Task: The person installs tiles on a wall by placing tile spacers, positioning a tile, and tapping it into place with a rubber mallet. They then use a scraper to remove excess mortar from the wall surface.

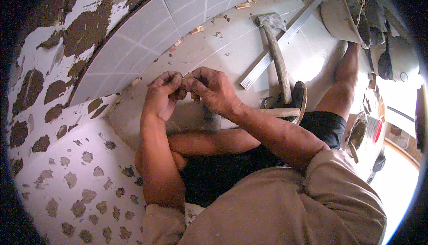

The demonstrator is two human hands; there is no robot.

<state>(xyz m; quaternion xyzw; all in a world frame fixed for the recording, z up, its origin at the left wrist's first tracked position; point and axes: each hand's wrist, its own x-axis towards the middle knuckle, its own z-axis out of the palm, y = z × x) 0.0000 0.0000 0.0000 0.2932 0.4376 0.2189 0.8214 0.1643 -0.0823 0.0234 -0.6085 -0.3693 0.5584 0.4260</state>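
Hatchet (278, 60), wooden handle, laid across the metal straightedge (302, 22). Wooden tool handle (283, 112), lying near the hatchet's butt end. Wall tiles (129, 51), pale grey, light grid lines. White wall surface (58, 160), left, pocked with grey and brown patches.

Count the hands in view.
2: the left hand, by the tiled wall, and the right hand, just to its right, fingertips close together. No others show; some fingers are partly hidden.
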